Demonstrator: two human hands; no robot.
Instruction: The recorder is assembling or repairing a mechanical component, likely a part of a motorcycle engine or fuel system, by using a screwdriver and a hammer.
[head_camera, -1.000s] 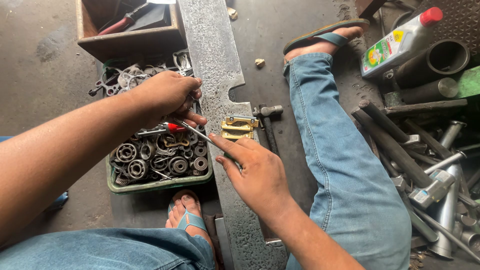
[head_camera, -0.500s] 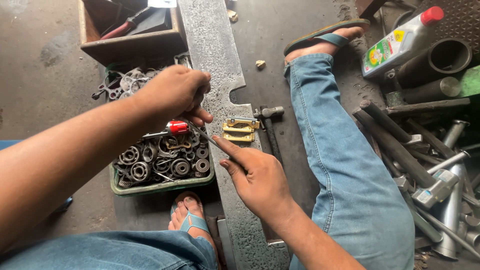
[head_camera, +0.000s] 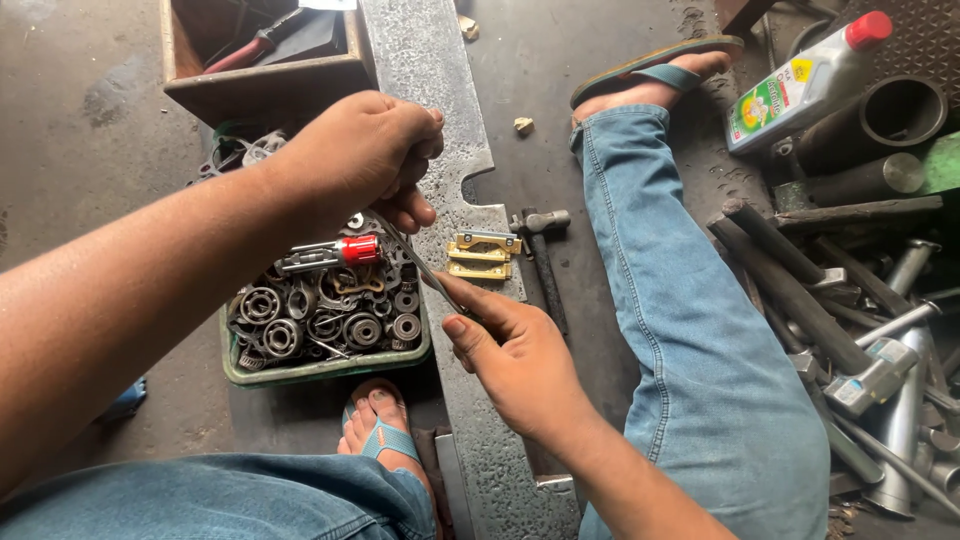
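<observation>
We note the long plate as dull grey metal, pitted and rough. The thin rod reads as bare bright metal. The bearings are oily steel in a green plastic tray. The hinge-like pieces look brassy and semi-glossy. The box is worn wood, and the trousers are denim cloth.

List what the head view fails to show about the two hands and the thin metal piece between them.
- Upper end of the thin metal strip: buried in the closed left hand.
- Its lower end: covered by the right hand fingers.
- What kind of tool the strip is: too thin and blurred to tell.
- Wooden box contents: cut off by the top edge, in shadow.
- Green tray far side: hidden behind the left hand.
</observation>
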